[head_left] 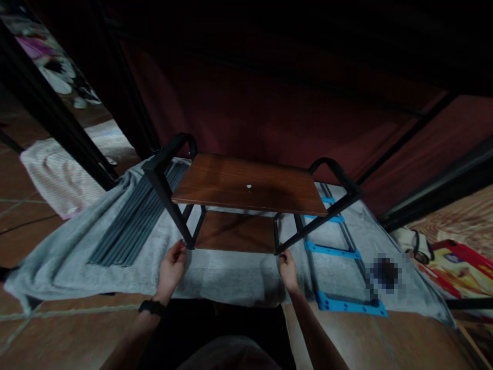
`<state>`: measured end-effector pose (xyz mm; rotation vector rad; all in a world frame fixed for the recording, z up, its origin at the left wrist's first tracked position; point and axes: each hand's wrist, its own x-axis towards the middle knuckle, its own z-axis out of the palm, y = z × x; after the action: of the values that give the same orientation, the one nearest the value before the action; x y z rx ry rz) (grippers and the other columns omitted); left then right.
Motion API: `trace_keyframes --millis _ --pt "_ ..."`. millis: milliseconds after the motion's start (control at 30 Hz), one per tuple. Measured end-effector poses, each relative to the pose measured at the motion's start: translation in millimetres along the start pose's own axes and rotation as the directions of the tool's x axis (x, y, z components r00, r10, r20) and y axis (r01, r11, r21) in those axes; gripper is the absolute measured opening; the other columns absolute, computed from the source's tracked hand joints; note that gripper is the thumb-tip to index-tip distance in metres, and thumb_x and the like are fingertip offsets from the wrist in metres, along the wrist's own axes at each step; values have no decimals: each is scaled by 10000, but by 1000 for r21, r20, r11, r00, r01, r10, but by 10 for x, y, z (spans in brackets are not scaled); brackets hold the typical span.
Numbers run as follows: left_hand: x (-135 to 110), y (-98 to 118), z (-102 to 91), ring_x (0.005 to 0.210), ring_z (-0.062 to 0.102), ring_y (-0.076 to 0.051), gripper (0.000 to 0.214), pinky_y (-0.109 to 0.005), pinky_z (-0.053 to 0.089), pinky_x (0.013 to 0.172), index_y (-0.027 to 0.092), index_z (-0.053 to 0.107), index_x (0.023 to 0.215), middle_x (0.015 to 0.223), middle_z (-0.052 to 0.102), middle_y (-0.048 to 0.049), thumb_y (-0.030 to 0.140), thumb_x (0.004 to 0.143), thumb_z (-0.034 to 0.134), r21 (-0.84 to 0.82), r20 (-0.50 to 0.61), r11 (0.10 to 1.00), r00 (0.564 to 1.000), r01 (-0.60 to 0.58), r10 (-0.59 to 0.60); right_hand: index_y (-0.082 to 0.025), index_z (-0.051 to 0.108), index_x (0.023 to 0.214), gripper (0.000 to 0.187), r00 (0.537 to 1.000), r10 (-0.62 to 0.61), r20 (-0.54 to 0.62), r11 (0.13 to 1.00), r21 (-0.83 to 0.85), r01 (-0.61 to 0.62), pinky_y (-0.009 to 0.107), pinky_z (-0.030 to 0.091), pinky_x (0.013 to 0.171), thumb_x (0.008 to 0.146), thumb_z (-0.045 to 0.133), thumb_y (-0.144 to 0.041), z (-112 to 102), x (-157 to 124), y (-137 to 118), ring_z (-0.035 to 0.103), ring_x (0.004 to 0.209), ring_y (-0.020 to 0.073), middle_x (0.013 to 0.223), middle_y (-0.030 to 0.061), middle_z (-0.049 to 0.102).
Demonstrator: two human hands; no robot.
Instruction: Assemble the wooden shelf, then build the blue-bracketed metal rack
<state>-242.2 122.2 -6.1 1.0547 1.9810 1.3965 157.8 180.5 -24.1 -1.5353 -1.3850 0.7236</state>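
A small two-tier shelf rack with brown wood-look boards and a black metal frame stands on a grey cloth. A small white mark shows on its upper board. My left hand, with a dark band on the wrist, is closed in a pinch at the foot of the left front leg. At the foot of the right front leg, my right hand has its fingers closed against the frame. The fingertips of both hands are partly hidden. Beside the rack on the left lies a bundle of dark grey tubes.
Right of the rack lies a dark frame with blue crosspieces. A pixelated patch covers something near it. A red and yellow package is at the far right. Dark posts and a dark red cloth stand behind. A striped cloth is at left.
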Motion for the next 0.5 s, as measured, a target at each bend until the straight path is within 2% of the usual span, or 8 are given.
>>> trace_keyframes --millis 67,133,333,500 --pt "50 -26 34 1098 670 -279 469 -479 480 1060 159 629 1142 1146 706 -134 397 739 597 -60 -6 994 996 93 -93 -203 669 959 300 1000 10 10 999 50 -10 385 537 845 761 471 -310 20 -1 -21 652 840 231 877 58 702" --pt "95 -33 59 1086 674 -288 442 -482 486 1050 182 642 1090 1105 723 -112 405 710 604 -69 -2 990 992 126 -127 -215 678 971 308 1000 16 27 997 81 -18 392 545 857 761 475 -311 39 -6 -46 665 872 237 883 54 710" --pt "120 62 66 1015 696 -317 310 -454 540 959 221 657 915 952 743 -77 387 670 565 28 51 997 996 72 -74 -206 694 1055 378 997 37 62 987 157 -46 420 531 957 756 481 -296 76 -27 -74 686 1004 258 1034 81 732" --pt "95 101 58 1007 702 -318 304 -448 550 932 212 654 897 948 741 -98 366 654 557 56 18 995 996 86 -87 -183 690 1063 374 999 24 43 975 219 -33 431 520 976 737 523 -257 115 -20 10 686 1022 281 1043 84 740"
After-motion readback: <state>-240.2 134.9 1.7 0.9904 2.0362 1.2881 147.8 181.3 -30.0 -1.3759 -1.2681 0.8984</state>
